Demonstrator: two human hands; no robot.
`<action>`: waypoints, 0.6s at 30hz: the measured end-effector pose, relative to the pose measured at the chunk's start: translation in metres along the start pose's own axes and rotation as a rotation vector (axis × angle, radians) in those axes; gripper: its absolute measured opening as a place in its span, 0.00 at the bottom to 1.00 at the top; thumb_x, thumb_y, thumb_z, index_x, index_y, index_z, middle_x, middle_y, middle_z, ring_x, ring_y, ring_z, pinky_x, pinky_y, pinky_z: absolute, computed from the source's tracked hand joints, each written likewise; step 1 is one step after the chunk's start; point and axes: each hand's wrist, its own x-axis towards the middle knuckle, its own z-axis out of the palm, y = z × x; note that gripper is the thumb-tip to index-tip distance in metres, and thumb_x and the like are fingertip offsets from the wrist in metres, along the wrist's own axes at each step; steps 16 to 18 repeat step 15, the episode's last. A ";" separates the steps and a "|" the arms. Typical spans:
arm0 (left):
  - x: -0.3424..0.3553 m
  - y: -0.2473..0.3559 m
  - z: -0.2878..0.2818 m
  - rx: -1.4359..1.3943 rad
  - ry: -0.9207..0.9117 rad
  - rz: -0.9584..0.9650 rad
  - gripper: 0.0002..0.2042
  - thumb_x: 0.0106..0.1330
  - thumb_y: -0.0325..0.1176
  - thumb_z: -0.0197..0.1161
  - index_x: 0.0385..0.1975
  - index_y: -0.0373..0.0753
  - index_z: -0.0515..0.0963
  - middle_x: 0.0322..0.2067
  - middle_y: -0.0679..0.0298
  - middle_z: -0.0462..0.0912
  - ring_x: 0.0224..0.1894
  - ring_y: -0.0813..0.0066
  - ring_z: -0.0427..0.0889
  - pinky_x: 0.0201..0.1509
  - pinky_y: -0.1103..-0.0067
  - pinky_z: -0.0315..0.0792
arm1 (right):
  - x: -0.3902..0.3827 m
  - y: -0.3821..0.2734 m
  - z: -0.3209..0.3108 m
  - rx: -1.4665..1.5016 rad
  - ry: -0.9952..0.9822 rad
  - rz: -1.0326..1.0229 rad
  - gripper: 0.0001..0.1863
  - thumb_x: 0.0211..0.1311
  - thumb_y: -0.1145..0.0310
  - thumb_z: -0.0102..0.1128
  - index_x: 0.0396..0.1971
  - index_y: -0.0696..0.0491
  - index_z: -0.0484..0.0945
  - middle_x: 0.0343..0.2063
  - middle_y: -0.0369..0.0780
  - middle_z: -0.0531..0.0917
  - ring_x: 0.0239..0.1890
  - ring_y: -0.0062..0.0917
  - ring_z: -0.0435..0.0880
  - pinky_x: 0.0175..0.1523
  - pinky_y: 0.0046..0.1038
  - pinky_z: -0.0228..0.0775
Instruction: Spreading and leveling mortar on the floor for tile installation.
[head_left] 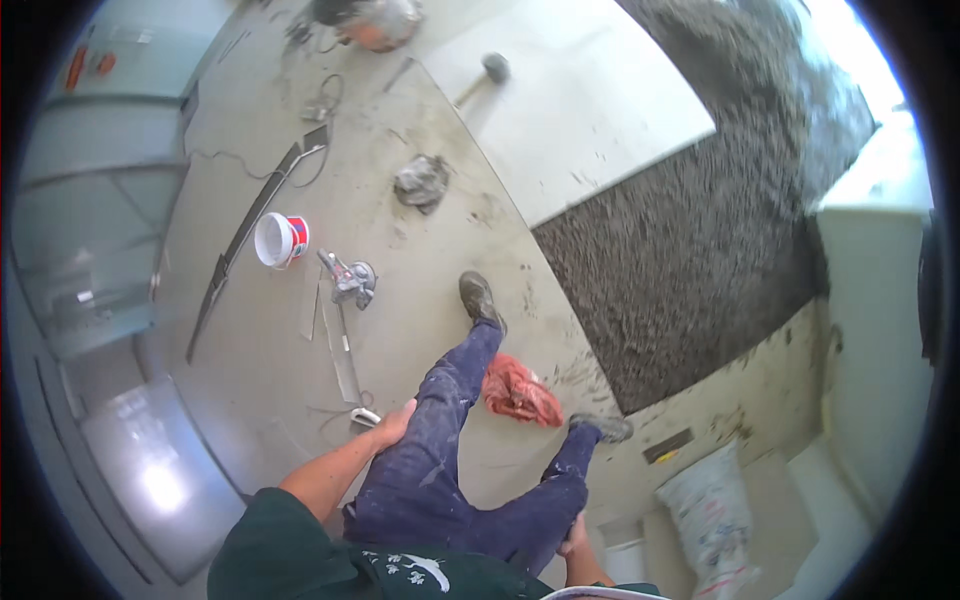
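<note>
My left hand (394, 425) rests against the outer side of my left thigh, its fingers laid on the dusty dark blue trousers (425, 455) and holding nothing. My right hand (575, 537) lies along my right thigh, partly hidden by the leg; it too appears empty. Close to the left hand, a white-handled tool (364, 416) lies on the floor. Between my shoes is a crumpled red cloth or bag (520, 390). Farther off, a large white tile (570, 90) lies next to dark grey wet mortar (690, 270), with a mallet (494, 68) on the tile.
A white-and-red bucket (281, 240), a grey power tool (352, 281), long dark strips (245, 225) and a crumpled plastic bag (422, 183) lie to the left. A flat trowel (668, 446) and a white sack (708, 520) are at the right. A cord trails across the floor.
</note>
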 end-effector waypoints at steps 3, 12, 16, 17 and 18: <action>-0.034 0.018 -0.044 0.100 0.083 0.195 0.41 0.70 0.66 0.36 0.64 0.31 0.66 0.64 0.44 0.67 0.67 0.52 0.66 0.71 0.68 0.58 | -0.035 0.007 0.042 -0.318 0.220 0.106 0.41 0.68 0.33 0.38 0.65 0.53 0.65 0.59 0.43 0.75 0.59 0.39 0.75 0.66 0.40 0.65; -0.139 0.046 -0.207 0.048 0.133 0.557 0.26 0.63 0.54 0.61 0.52 0.40 0.79 0.44 0.52 0.85 0.48 0.59 0.84 0.52 0.67 0.75 | -0.120 -0.046 0.334 -0.938 0.152 -0.143 0.37 0.70 0.39 0.42 0.63 0.56 0.68 0.61 0.44 0.71 0.62 0.35 0.70 0.64 0.42 0.64; -0.142 0.048 -0.271 -0.221 0.409 0.559 0.26 0.62 0.53 0.63 0.51 0.39 0.79 0.41 0.53 0.86 0.42 0.60 0.85 0.48 0.68 0.76 | -0.163 -0.038 0.446 -1.152 0.271 -0.061 0.44 0.66 0.33 0.42 0.67 0.57 0.61 0.67 0.43 0.66 0.67 0.42 0.64 0.70 0.45 0.53; -0.142 0.048 -0.271 -0.221 0.409 0.559 0.26 0.62 0.53 0.63 0.51 0.39 0.79 0.41 0.53 0.86 0.42 0.60 0.85 0.48 0.68 0.76 | -0.163 -0.038 0.446 -1.152 0.271 -0.061 0.44 0.66 0.33 0.42 0.67 0.57 0.61 0.67 0.43 0.66 0.67 0.42 0.64 0.70 0.45 0.53; -0.142 0.048 -0.271 -0.221 0.409 0.559 0.26 0.62 0.53 0.63 0.51 0.39 0.79 0.41 0.53 0.86 0.42 0.60 0.85 0.48 0.68 0.76 | -0.163 -0.038 0.446 -1.152 0.271 -0.061 0.44 0.66 0.33 0.42 0.67 0.57 0.61 0.67 0.43 0.66 0.67 0.42 0.64 0.70 0.45 0.53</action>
